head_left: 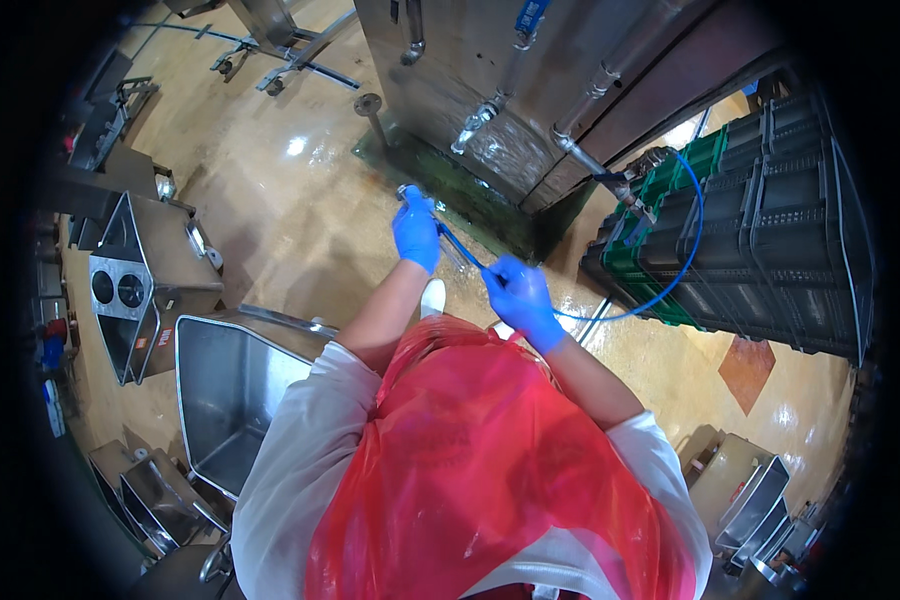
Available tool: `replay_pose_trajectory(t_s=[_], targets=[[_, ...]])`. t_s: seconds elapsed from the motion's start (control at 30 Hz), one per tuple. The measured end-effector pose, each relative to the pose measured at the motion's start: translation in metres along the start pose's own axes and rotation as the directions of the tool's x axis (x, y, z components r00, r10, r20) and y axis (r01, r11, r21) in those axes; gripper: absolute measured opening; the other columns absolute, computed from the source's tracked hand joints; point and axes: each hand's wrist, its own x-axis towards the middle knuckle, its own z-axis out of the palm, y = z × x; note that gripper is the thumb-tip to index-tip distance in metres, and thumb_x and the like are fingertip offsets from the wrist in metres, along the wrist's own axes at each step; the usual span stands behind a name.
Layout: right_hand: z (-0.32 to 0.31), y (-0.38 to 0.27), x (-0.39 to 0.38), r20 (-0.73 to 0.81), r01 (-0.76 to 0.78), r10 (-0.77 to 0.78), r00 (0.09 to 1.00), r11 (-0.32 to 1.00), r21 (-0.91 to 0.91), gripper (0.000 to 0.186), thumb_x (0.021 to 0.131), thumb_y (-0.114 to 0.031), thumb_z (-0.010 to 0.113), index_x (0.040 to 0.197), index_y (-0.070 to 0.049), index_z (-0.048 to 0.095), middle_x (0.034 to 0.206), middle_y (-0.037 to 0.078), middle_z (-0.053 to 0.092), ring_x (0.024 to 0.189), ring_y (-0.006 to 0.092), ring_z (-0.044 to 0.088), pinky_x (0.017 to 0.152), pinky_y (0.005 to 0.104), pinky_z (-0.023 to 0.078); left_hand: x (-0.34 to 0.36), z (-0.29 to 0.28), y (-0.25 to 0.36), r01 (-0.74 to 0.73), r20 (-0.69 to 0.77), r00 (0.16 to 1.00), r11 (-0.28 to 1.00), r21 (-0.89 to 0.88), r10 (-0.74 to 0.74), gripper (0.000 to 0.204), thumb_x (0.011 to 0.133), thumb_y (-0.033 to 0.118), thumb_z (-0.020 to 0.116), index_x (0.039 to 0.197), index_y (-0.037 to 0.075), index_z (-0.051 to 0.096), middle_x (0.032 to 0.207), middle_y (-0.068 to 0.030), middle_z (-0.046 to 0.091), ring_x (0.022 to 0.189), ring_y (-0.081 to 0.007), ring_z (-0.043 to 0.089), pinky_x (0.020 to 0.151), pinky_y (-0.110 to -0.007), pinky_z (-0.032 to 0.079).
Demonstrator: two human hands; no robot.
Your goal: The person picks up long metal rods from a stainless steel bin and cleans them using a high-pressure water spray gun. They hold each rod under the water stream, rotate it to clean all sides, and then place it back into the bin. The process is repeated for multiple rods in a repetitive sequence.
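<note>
Blue hose [701, 225] loops from the metal pipework [625, 190] around 2 o'clock to near dead centre, where both gloved hands have it. Left hand [417, 232], up at 11, is closed round the metal nozzle [403, 191]. Right hand [523, 300], just off centre at 3, is kinda blurry but curled round the hose itself. Red plastic apron [480, 450] fills 6 o'clock. Further out: stainless wall panel [450, 105] at 12, stacked dark crates [770, 225] between 2 and 3, open steel tub [220, 375] at 8.
</note>
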Motion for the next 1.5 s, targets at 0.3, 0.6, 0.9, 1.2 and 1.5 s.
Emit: replay_pose_trajectory(t_s=[0.3,0.6,0.9,1.2,1.5], targets=[[0.003,-0.008,0.007,-0.065,-0.004,0.011,0.998,0.995,0.103,0.016,0.088,-0.015,0.073,0.083,-0.001,0.066,0.07,0.018,0.066,0.061,0.0275,0.066,0.06,0.0374,0.051,-0.006,0.007,0.011,0.029,-0.005,1.0,1.0,0.004,-0.029,0.049,0.101,0.052,0.055,0.084,0.007,0.065,0.07,-0.0019,0.057,0.061,-0.0122,0.051,0.057,-0.03,0.043],[-0.022,0.106,-0.03,-0.167,-0.061,0.029,0.986,0.98,-0.187,0.012,0.088,-0.016,0.07,0.085,-0.005,0.067,0.072,0.019,0.069,0.065,0.0375,0.068,0.06,0.0426,0.053,0.032,-0.025,0.039,-0.052,-0.014,0.999,0.983,-0.177,0.05,0.047,0.099,0.055,0.058,0.08,0.012,0.058,0.069,-0.0021,0.056,0.056,-0.0144,0.052,0.052,-0.032,0.044],[-0.047,0.075,-0.061,-0.215,-0.187,0.178,0.96,0.982,-0.021,0.013,0.087,-0.012,0.076,0.083,-0.003,0.068,0.068,0.013,0.068,0.058,0.0185,0.066,0.057,0.0321,0.05,0.016,-0.035,0.055,0.157,0.252,0.967,0.868,-0.472,-0.038,0.035,0.095,0.048,0.067,0.089,0.014,0.062,0.072,-0.0022,0.059,0.055,-0.0155,0.053,0.05,-0.03,0.044],[-0.038,-0.027,-0.052,-0.13,0.03,-0.003,0.992,0.978,0.208,0.01,0.089,-0.008,0.075,0.085,-0.004,0.067,0.061,0.003,0.058,0.055,0.0053,0.051,0.051,0.0262,0.04,0.032,-0.019,0.03,0.042,-0.053,0.997,0.945,-0.325,-0.063,0.044,0.09,0.054,0.072,0.098,0.011,0.067,0.065,0.0038,0.047,0.053,-0.0095,0.045,0.047,-0.028,0.035],[-0.024,-0.03,-0.04,-0.116,0.028,-0.009,0.993,0.987,0.161,0.01,0.092,-0.009,0.071,0.085,-0.004,0.066,0.065,0.007,0.06,0.057,0.0129,0.06,0.054,0.03,0.046,0.026,-0.017,0.038,0.003,-0.169,0.984,0.956,-0.293,-0.055,0.04,0.09,0.049,0.075,0.087,0.009,0.067,0.068,0.0025,0.047,0.057,-0.01,0.044,0.051,-0.028,0.033]])
